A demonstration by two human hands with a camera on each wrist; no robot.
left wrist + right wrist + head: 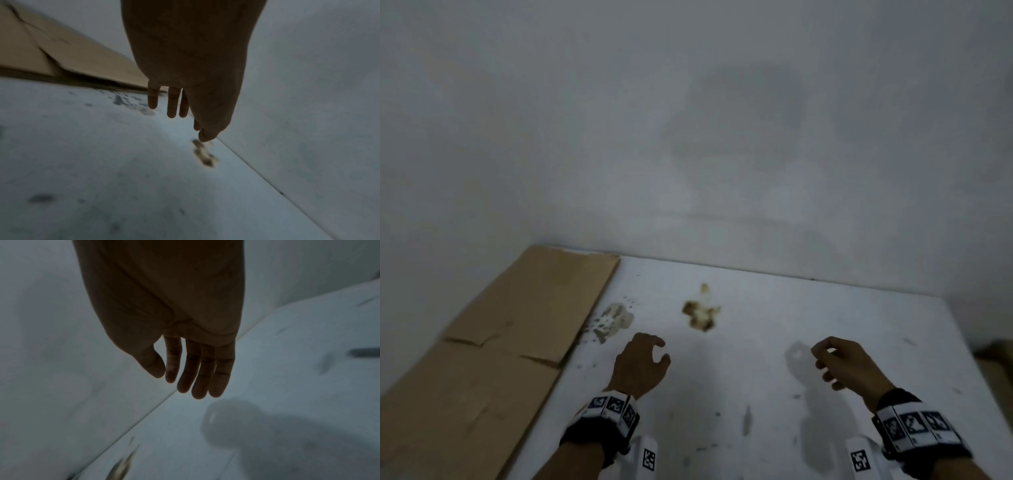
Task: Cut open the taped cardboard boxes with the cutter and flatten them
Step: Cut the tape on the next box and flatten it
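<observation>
Cardboard (493, 342) lay flattened already | left hand (638, 368), right hand (846, 365) loosely curled, empty | next: probably grab cutter, another box

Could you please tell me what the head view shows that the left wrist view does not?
Only the head view shows the right hand, empty with loosely curled fingers, both wrist bands, the chipped patch beside the cardboard, and a brown shape at the right edge, too cut off to identify. Only the left wrist view shows the left hand's fingers from the palm side, hanging relaxed above the table, holding nothing. Both show the left hand, the flattened cardboard, the brown stain, the white table and the wall. No cutter appears in either.
</observation>
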